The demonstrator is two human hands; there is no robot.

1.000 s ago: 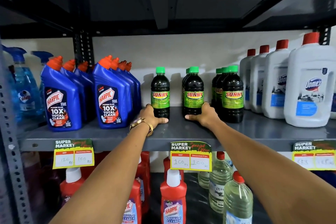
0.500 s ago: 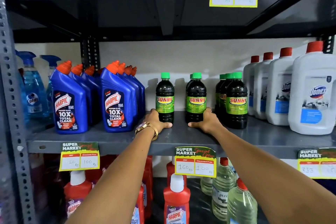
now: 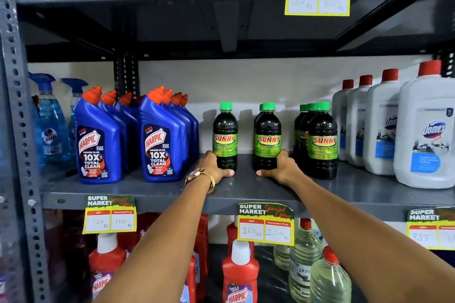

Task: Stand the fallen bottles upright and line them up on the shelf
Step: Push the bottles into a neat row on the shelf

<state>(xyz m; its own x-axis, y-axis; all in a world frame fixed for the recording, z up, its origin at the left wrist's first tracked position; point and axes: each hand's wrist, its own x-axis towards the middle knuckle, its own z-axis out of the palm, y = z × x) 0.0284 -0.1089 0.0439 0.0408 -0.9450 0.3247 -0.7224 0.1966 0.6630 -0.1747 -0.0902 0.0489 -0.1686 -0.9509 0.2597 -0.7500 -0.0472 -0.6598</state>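
Note:
Dark Sunny bottles with green caps stand upright on the grey shelf (image 3: pixel 246 192). My left hand (image 3: pixel 214 167) wraps the base of the left single bottle (image 3: pixel 225 135) from its left side, thumb in front. The base of the middle front bottle (image 3: pixel 268 138) is held by my right hand (image 3: pixel 283 167) from the right; one more bottle stands right behind it. A third row of three bottles (image 3: pixel 322 140) stands to the right, untouched. No bottle lies on its side.
Blue Harpic bottles (image 3: pixel 160 140) in two rows and Colin sprays (image 3: pixel 50 125) fill the shelf's left. White Domex jugs (image 3: pixel 428 130) stand at the right. Price tags (image 3: pixel 266 225) hang on the shelf edge. Red Harpic and clear bottles fill the shelf below.
The view has tilted slightly upward, showing more of the top shelf. Both hands stay at the bases of the same two bottles, which have hardly shifted.

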